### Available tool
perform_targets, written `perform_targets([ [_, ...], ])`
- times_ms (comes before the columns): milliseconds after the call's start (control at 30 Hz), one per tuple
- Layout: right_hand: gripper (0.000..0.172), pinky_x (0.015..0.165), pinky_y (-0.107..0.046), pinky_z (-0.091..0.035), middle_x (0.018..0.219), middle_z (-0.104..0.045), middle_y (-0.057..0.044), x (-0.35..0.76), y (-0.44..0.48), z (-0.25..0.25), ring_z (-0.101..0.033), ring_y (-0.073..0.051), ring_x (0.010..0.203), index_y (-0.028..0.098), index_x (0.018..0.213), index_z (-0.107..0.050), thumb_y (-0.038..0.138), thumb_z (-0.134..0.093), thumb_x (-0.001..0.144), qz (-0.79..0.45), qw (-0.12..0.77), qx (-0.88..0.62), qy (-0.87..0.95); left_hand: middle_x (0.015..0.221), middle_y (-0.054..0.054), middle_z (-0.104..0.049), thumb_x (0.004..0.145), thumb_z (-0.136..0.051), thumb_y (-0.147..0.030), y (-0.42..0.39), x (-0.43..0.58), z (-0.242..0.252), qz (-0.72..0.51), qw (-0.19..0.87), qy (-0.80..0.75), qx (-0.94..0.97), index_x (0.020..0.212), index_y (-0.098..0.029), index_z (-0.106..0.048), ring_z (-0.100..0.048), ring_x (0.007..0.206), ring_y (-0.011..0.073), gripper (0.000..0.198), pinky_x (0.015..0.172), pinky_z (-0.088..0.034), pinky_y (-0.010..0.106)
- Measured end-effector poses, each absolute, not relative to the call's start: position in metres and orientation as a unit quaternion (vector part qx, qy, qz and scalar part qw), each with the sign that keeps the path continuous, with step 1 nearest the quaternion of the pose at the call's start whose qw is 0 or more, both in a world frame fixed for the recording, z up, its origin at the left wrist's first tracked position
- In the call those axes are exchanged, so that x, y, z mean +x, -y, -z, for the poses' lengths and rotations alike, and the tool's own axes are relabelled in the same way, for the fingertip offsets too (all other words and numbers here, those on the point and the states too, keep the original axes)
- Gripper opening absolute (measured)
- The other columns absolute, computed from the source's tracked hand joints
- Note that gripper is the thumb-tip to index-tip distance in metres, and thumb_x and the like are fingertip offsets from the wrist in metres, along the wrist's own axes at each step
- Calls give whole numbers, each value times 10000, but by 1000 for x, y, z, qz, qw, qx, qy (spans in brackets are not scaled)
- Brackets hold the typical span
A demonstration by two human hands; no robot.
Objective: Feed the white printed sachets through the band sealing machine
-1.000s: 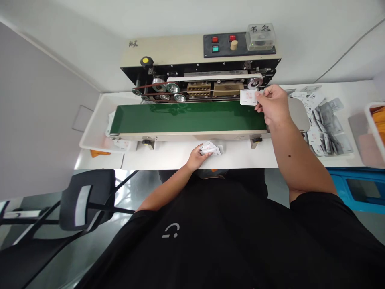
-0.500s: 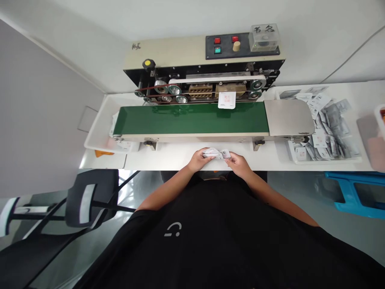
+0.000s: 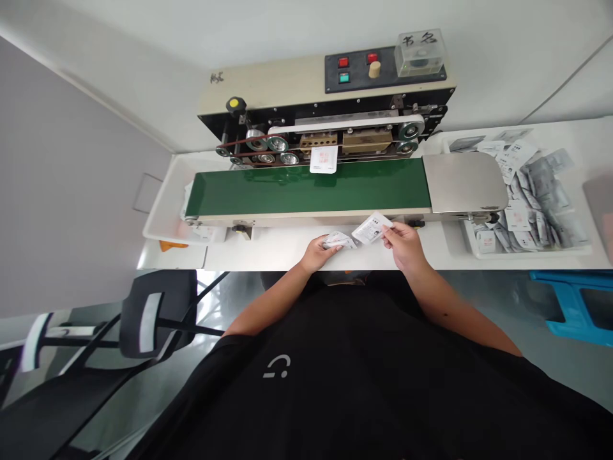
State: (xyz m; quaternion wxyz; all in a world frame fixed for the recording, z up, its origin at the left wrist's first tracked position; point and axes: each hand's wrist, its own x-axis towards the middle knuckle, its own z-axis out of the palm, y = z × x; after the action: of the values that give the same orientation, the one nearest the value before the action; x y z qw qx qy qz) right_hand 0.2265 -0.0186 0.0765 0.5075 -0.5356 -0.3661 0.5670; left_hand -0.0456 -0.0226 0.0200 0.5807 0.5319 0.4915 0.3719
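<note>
White walls (image 3: 143, 38) stood behind a white counter (image 3: 268, 252), and along its back edge was placed a beige machine (image 3: 268, 83) with red and green buttons (image 3: 343, 78). Before its rollers lay a green belt (image 3: 268, 191), and at the right end of this belt was a metal plate (image 3: 464, 184).

Near the front edge of the counter, at the middle, the left hand (image 3: 316, 254) was closed on a few small white packets (image 3: 338, 240), which were fanned a little. Just beside them, the right hand (image 3: 402, 244) pinched a single packet (image 3: 371, 228) by its right end, between the thumb and the fingers; this packet was tilted, with dark print facing up. One more packet, the reddish-marked packet (image 3: 324, 160), stuck out from the machine over the rear side of the belt (no hand touched it).

Toward the right end of the counter, a white tray (image 3: 541, 253) carried a heap of similar packets (image 3: 520, 214). At the left end of the counter stood a white bin (image 3: 160, 214), also with some packets inside.
</note>
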Motion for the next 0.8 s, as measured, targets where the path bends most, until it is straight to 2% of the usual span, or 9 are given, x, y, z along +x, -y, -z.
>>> perform_targets([
  [167, 396, 524, -228, -393, 740, -657, -27, 241, 13, -111, -507, -85, 583, 187, 911, -701, 499, -893, 761, -574, 530, -531, 328, 1086, 107, -815, 790, -862, -593, 23, -46, -18, -367, 572, -503, 534, 1085, -145, -797, -764, 984, 243, 540, 926, -594, 348],
  [300, 467, 519, -228, -427, 820, -683, -31, 246, 14, -125, -581, -112, 644, 207, 933, -629, 541, -898, 747, -602, 538, -507, 302, 1085, 103, -811, 789, -866, -580, 23, -45, -20, -371, 580, -498, 528, 1098, -146, -787, -761, 978, 238, 539, 936, -590, 354],
  [400, 538, 486, -245, -451, 906, -718, -40, 244, 19, -133, -641, -147, 651, 231, 994, -564, 639, -849, 791, -658, 504, -490, 270, 1101, 103, -809, 785, -869, -581, 24, -45, -21, -373, 585, -497, 522, 1097, -152, -782, -761, 1009, 245, 537, 961, -589, 363],
  [500, 540, 451, -260, -451, 924, -734, -49, 241, 25, -143, -616, -146, 575, 245, 1067, -537, 676, -786, 857, -702, 447, -491, 259, 1123, 108, -808, 788, -865, -583, 24, -45, -22, -371, 585, -500, 519, 1101, -154, -777, -760, 1033, 252, 537, 979, -586, 371],
  [667, 499, 404, -238, -394, 911, -725, -41, 246, 20, -166, -550, -122, 511, 270, 1136, -532, 602, -799, 876, -738, 400, -483, 249, 1098, 105, -809, 786, -869, -579, 24, -45, -20, -374, 584, -497, 522, 1093, -153, -771, -759, 1003, 241, 534, 955, -585, 357],
  [800, 450, 406, -213, -383, 1028, -726, -65, 261, 0, -187, -643, -157, 634, 272, 1125, -538, 488, -823, 853, -721, 419, -492, 249, 1096, 101, -811, 783, -865, -597, 23, -46, -19, -378, 582, -494, 523, 1085, -156, -769, -757, 1006, 240, 543, 950, -588, 353],
])
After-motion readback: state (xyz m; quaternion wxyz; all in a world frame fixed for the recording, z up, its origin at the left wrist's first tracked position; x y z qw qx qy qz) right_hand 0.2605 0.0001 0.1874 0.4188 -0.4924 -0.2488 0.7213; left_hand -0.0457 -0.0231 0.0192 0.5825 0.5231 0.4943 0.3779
